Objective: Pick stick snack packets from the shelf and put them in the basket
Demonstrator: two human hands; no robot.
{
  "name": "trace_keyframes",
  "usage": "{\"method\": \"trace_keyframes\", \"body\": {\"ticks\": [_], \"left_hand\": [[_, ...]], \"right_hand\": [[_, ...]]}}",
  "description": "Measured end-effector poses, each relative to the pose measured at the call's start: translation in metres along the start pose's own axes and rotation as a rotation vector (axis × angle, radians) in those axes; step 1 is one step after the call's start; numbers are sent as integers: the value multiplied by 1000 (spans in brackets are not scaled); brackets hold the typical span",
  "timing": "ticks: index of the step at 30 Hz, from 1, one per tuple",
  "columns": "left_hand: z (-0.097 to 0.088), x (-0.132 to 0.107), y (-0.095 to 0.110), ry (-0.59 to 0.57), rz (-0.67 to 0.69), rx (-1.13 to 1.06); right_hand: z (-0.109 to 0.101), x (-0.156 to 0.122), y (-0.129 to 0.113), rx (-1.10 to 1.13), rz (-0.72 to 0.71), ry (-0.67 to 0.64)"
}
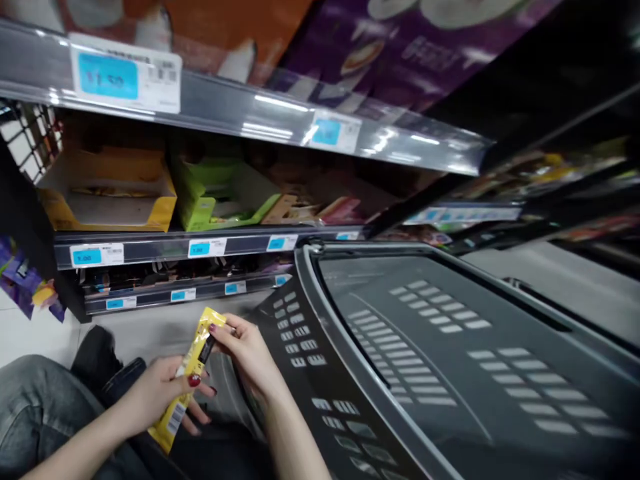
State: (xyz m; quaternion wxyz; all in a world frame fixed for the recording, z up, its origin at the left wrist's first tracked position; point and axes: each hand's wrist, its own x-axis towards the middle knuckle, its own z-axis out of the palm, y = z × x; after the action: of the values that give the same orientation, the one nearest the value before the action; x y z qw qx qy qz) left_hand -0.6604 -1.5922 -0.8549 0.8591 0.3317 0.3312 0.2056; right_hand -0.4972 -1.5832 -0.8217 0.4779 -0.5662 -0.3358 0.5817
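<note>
A long, narrow yellow snack packet (197, 357) with a dark label and a barcode is stretched between both hands, tilted with its upper end to the right. My left hand (155, 390) grips its lower half, the thumb across the front and other fingers showing behind it. At the upper end, my right hand (245, 343) pinches the packet between thumb and fingers. The packet is in front of the lower shelves, left of a dark grey shopping basket (325, 327). Its contents are hidden.
A yellow carton (107, 217) and a green carton (200, 210) stand on the middle shelf, behind price tags. Above them juts a shelf edge (240, 120). Purple packets (25, 277) hang at far left. My bent knee (45, 407) is at lower left.
</note>
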Motion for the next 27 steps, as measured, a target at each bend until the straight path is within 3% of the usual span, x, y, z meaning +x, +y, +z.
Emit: {"method": "trace_keyframes", "body": {"ticks": [11, 13, 16, 19, 23, 27], "left_hand": [[5, -4, 7, 45, -10, 104], [3, -7, 14, -5, 14, 91], [-5, -14, 27, -183, 35, 4], [-11, -22, 37, -276, -6, -30], [-7, -25, 39, -125, -18, 139], [-1, -21, 35, 48, 40, 321]], "right_hand": [[3, 0, -4, 32, -104, 35], [2, 0, -6, 87, -159, 36], [-4, -4, -9, 259, -256, 12], [-11, -12, -13, 395, -251, -148], [-9, -21, -18, 423, -225, -352], [1, -22, -18, 358, -200, -267]]}}
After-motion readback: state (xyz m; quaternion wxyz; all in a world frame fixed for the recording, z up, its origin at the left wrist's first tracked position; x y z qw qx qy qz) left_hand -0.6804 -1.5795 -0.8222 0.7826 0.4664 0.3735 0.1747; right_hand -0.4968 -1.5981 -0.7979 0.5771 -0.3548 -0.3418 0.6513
